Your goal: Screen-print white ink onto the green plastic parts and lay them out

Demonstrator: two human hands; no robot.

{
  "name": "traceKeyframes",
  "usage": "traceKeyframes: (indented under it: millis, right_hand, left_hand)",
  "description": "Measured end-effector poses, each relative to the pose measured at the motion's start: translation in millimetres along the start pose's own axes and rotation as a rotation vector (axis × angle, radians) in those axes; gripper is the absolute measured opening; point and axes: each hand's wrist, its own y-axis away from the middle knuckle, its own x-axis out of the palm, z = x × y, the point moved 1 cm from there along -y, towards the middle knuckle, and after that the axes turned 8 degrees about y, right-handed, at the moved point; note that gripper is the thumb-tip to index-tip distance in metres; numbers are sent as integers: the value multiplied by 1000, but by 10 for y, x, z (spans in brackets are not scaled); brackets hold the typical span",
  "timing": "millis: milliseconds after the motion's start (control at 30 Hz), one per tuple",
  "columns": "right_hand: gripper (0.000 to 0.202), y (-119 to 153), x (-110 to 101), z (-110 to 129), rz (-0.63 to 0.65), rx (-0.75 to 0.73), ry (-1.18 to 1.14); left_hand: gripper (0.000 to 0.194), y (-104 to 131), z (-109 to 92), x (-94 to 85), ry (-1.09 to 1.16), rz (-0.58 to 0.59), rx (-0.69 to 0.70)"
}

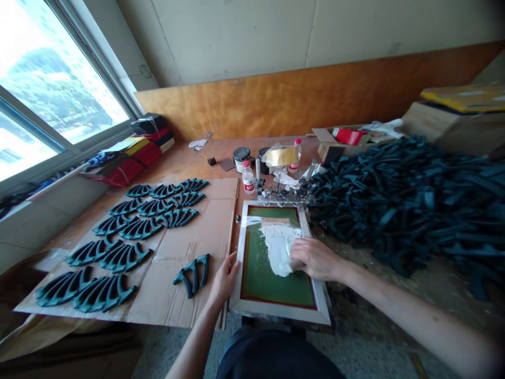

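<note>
In front of me lies a screen printing frame (324, 311) with a pale border and green mesh. Thick white ink (278, 252) is spread over the mesh's upper middle and right. My right hand (315, 257) is closed over the ink, gripping a white-smeared scraper (289, 245) mostly hidden by the fingers. At the frame's left edge, my left hand (225, 276) has its fingers curled against the border, holding it. A metal hinge clamp (282, 197) sits at the frame's far end. Left of my left hand, a few dark curved plastic parts (193, 275) lie on cardboard.
Rows of similar dark parts (122, 258) cover the left of the cardboard sheet (215, 210). A large heap of them (414, 205) fills the right side. Behind the clamp stand bottles (248, 179), a tub (240, 158) and a tape roll (281, 156).
</note>
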Motion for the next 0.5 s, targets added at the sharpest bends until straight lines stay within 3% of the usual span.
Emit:
traceKeyframes:
  millis: [133,233,367,500]
  right_hand:
    - [23,30,143,105,-198,58,76]
    - [24,120,175,185,-176,-7,54]
    - [18,-120,-53,30,-133,127,35]
    - [52,-518,-373,-305,-179,342,168]
  left_hand:
    - [67,30,-53,19,120,37,-16]
    - [68,48,-116,33,172,44,-43]
    - [73,80,-262,18,157,47,-64]
    - [79,173,-594,-54,200,57,-91]
